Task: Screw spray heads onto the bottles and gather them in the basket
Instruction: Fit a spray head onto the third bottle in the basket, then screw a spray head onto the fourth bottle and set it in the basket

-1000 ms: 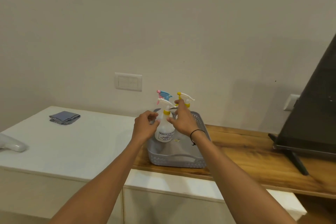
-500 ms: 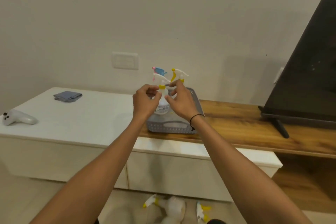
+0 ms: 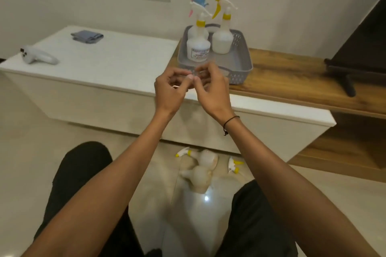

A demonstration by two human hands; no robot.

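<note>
A grey plastic basket (image 3: 241, 74) stands on the wooden shelf and holds three white bottles with spray heads. The labelled bottle (image 3: 198, 48) is at the front left, a plain one with a yellow trigger (image 3: 222, 41) is at the right, and a blue-and-pink spray head (image 3: 198, 1) shows behind. My left hand (image 3: 170, 89) and my right hand (image 3: 213, 89) hover close together just in front of the basket, fingers loosely curled, holding nothing. On the floor below lie two more bottles (image 3: 203, 167) and a loose yellow-and-white spray head (image 3: 234, 166).
A white cabinet (image 3: 117, 62) carries a white controller (image 3: 37, 57) and a folded grey cloth (image 3: 86, 36). The wooden shelf (image 3: 292, 77) holds a dark screen's stand (image 3: 344, 77) at the right. My knees in black trousers flank the floor bottles.
Both hands have let go of the labelled bottle and drawn back from the basket toward me. The view has tilted down, so the floor bottles now show.
</note>
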